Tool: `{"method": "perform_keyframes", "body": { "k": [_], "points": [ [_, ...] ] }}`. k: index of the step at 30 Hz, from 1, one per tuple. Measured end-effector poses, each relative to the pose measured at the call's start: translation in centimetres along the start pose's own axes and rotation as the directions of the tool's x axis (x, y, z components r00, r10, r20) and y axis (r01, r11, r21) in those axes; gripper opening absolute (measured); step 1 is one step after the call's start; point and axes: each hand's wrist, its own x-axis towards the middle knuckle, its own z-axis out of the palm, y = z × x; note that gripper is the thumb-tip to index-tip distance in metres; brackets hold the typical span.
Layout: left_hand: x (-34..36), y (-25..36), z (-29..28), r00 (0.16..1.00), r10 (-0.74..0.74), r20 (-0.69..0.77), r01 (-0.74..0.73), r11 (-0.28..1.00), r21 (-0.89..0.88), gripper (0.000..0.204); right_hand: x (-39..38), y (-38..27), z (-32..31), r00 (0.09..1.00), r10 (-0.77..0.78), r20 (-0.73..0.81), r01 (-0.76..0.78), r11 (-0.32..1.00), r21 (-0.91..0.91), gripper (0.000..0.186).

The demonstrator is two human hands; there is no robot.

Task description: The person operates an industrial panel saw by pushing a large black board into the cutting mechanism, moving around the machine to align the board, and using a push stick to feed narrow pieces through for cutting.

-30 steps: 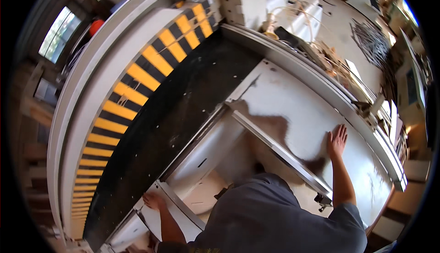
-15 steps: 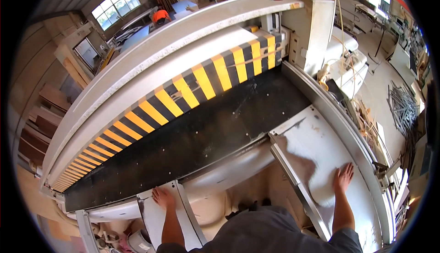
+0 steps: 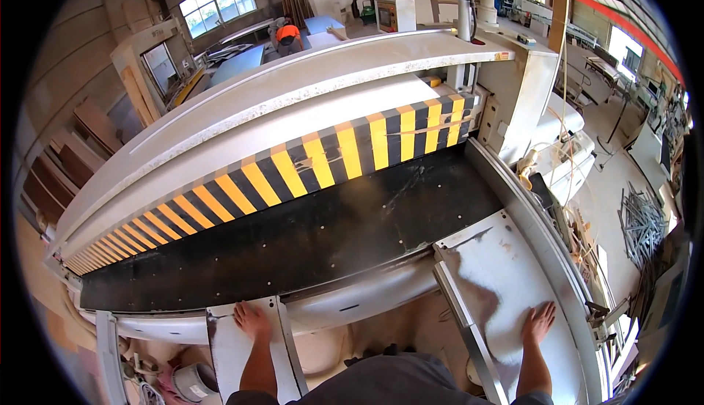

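My left hand (image 3: 252, 320) lies flat on a narrow grey support plate (image 3: 233, 357) at the front of a large machine, fingers stretched toward its black bed. Further right, my right hand (image 3: 539, 322) rests with fingers apart on a wider, worn metal plate (image 3: 490, 267). Neither hand holds anything. Beyond both hands runs the long black bed (image 3: 293, 251), dotted with small pale spots. Over its far side sits a beam with yellow and black stripes (image 3: 315, 159).
A metal rail (image 3: 539, 240) bounds the right plate. Gaps between the plates show the floor and a grey bucket (image 3: 195, 381). Scrap strips (image 3: 642, 222) lie in a heap at far right. A person in an orange top (image 3: 289, 35) bends over beyond the machine.
The view has tilted up, showing more of the workshop behind the machine. Both hands stay on their plates; the person in orange appears more fully.
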Motion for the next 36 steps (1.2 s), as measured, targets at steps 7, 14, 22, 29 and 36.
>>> {"method": "perform_keyframes", "body": {
  "k": [7, 14, 22, 29, 36],
  "points": [
    [0.1, 0.0, 0.1, 1.0, 0.009, 0.017, -0.008, 1.0, -0.008, 0.061, -0.4, -0.1, -0.4, 1.0, 0.022, 0.01, -0.022, 1.0, -0.005, 0.071],
    [-0.4, -0.8, 0.5, 0.999, 0.037, 0.021, -0.037, 0.999, 0.01, 0.062, -0.4, 0.2, -0.6, 0.999, 0.043, 0.01, -0.043, 0.999, 0.01, 0.07],
    [-1.6, -2.7, 1.1, 0.979, 0.193, 0.061, -0.19, 0.98, -0.06, 0.062, 0.0, 0.3, 0.4, 1.0, 0.012, -0.008, -0.012, 1.0, -0.008, 0.072],
    [-11.5, -4.3, -0.1, 0.953, 0.303, 0.024, -0.298, 0.946, -0.13, 0.061, 0.5, 1.2, 0.9, 1.0, -0.004, -0.027, 0.004, 1.0, 0.02, 0.077],
    [-23.7, -4.5, -5.5, 0.931, 0.358, 0.068, -0.343, 0.924, -0.17, 0.066, -0.2, 1.5, 0.2, 0.999, -0.051, 0.008, 0.05, 0.998, 0.046, 0.078]
  ]
}}
